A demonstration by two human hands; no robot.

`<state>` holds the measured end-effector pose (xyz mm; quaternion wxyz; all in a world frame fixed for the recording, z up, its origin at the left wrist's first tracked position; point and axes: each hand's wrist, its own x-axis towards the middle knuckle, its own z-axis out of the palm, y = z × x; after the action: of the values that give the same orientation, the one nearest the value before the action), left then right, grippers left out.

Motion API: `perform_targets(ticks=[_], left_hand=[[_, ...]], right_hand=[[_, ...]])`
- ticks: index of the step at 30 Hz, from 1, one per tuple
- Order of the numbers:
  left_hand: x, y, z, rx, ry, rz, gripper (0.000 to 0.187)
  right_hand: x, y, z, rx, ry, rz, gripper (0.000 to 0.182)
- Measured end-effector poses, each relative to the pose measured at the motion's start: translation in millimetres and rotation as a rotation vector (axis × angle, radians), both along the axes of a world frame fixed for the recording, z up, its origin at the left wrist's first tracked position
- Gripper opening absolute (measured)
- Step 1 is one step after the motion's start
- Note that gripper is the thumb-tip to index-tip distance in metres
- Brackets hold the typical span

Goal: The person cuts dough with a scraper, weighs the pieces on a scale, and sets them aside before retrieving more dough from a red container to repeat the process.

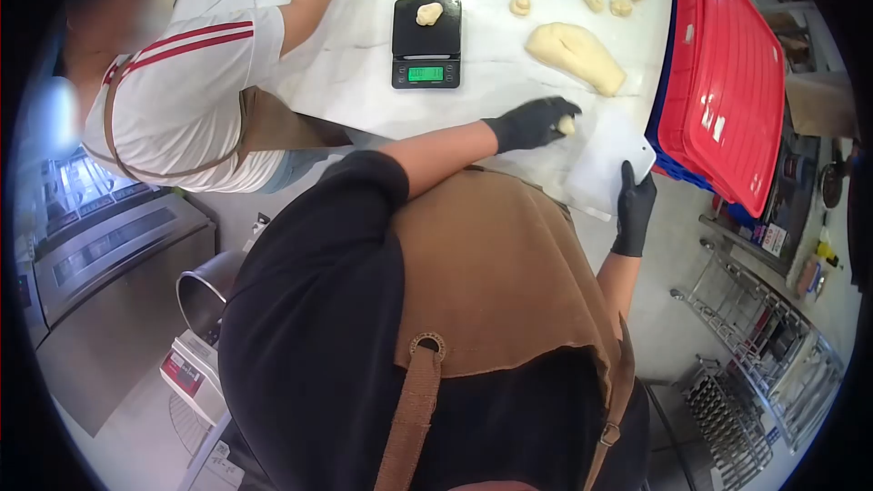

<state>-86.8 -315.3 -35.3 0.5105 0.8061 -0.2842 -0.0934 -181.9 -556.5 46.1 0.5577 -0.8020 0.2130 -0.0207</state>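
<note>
My left hand (534, 125), in a black glove, pinches a small dough piece (566, 125) above the marble table's near edge. In my right hand (636, 205), also gloved, is a white scraper (610, 160), held by its right end. A large lump of dough (576, 55) lies on the table beyond both hands. To the left, a black scale (426, 43) with a lit green display bears one dough ball (428, 15). Several small dough pieces (593, 0) are scattered behind the large lump.
Red lids (727, 82) on a blue crate (682, 170) stand at the table's right edge. A co-worker in a white shirt (195, 82) stands at the left, one arm over the table (336, 73). A wire rack (759, 345) is at lower right.
</note>
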Motion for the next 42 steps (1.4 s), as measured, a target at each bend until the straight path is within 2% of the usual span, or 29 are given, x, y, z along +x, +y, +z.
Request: perform_targets(ticks=[1,3,4,5,6,7,8,9,11,13,14,17,18,19,21,23,25,27,28,29,31,32,33,35,37,39,41,42], left_hand=[[3.3,6.6,5.6,-0.138,0.068,0.079,0.043],[15.8,39.8,18.3,-0.125,0.151,0.286,0.043],[26.0,63.0,16.9,-0.232,0.202,0.341,0.042],[37.2,84.1,19.7,-0.36,0.038,0.417,0.032],[42.9,114.0,56.0,0.031,-0.107,0.535,0.031],[48.3,133.9,62.1,0.056,-0.092,0.592,0.022],[60.5,153.1,50.9,0.063,0.053,0.632,0.021],[62.5,164.0,68.8,0.125,-0.04,0.582,0.024],[78.0,191.1,42.3,0.455,-0.554,0.527,0.023],[95.3,211.3,13.4,0.442,-0.332,0.684,0.025],[99.8,211.5,17.4,0.434,-0.218,0.759,0.026],[117.2,211.9,31.4,0.438,0.13,0.543,0.039],[130.3,218.6,36.5,0.341,0.315,0.39,0.04],[137.8,223.3,40.3,0.144,0.336,0.376,0.039],[159.5,238.3,59.5,-0.189,0.537,0.541,0.036],[170.0,269.3,90.3,0.11,-0.294,0.426,0.031],[171.8,294.2,126.9,-0.106,-0.295,0.48,0.038],[181.1,305.1,157.8,-0.821,0.185,0.521,0.021],[169.5,288.7,194.1,-0.935,0.312,0.603,0.034],[148.9,267.9,221.4,-0.88,0.233,0.616,0.033],[147.5,275.2,230.6,-0.74,0.074,0.635,0.032],[140.6,271.7,237.0,-0.851,0.099,0.634,0.032],[127.0,261.7,257.7,-0.848,0.052,0.58,0.041],[114.2,267.6,273.6,-0.89,0.005,0.385,0.05],[110.3,260.4,290.9,-0.914,-0.219,0.442,0.057],[114.6,258.2,303.6,-0.666,-0.622,0.682,0.048],[141.0,271.2,291.4,-0.322,-0.983,0.931,0.035],[153.1,275.8,274.0,-0.274,-0.898,0.94,0.031]], right_hand=[[1.6,-8.5,-2.5,-0.034,0.017,-0.016,0.034],[0.6,-22.9,-8.8,-0.058,0.045,-0.018,0.038],[0.5,-24.9,-9.4,-0.064,0.034,-0.017,0.037],[1.0,-25.1,-7.7,-0.069,0.045,-0.013,0.038],[2.4,-24.7,-4.2,-0.076,0.055,-0.006,0.038],[4.2,-23.9,-2.5,-0.083,0.063,0.001,0.038],[6.6,-23.0,-4.0,-0.079,0.053,0.0,0.038],[10.2,-20.4,-3.6,-0.063,0.04,0.006,0.038],[14.2,-13.8,-1.6,-0.03,0.019,0.015,0.038],[18.5,-10.9,-0.2,-0.07,0.018,0.042,0.038],[19.9,-10.0,0.6,-0.091,0.019,0.054,0.038],[23.2,-7.2,4.1,-0.034,-0.043,0.052,0.035],[24.8,-7.4,4.8,-0.043,-0.039,0.05,0.035],[25.1,-9.2,6.4,-0.054,-0.034,0.051,0.034],[26.8,-13.9,9.3,-0.04,-0.031,0.035,0.036],[21.6,-17.8,10.1,0.018,-0.025,0.0,0.038],[18.6,-21.0,10.7,0.009,-0.008,-0.012,0.039],[17.2,-21.2,10.1,-0.009,-0.012,-0.019,0.038],[16.7,-20.5,6.4,-0.021,-0.027,-0.023,0.036],[16.6,-20.5,3.6,-0.034,-0.042,-0.029,0.034],[16.3,-19.1,1.8,-0.053,-0.04,-0.011,0.034],[15.0,-19.4,0.8,-0.062,-0.036,-0.005,0.034],[15.0,-18.9,1.8,-0.055,-0.023,-0.001,0.034],[15.7,-16.8,6.3,-0.042,0.0,0.005,0.034],[16.2,-16.0,7.1,-0.03,-0.018,-0.002,0.034],[18.3,-15.0,9.3,-0.016,-0.046,0.0,0.034],[18.3,-11.9,10.0,-0.001,-0.079,0.009,0.033],[18.5,-9.8,11.5,-0.028,-0.082,0.044,0.031]])
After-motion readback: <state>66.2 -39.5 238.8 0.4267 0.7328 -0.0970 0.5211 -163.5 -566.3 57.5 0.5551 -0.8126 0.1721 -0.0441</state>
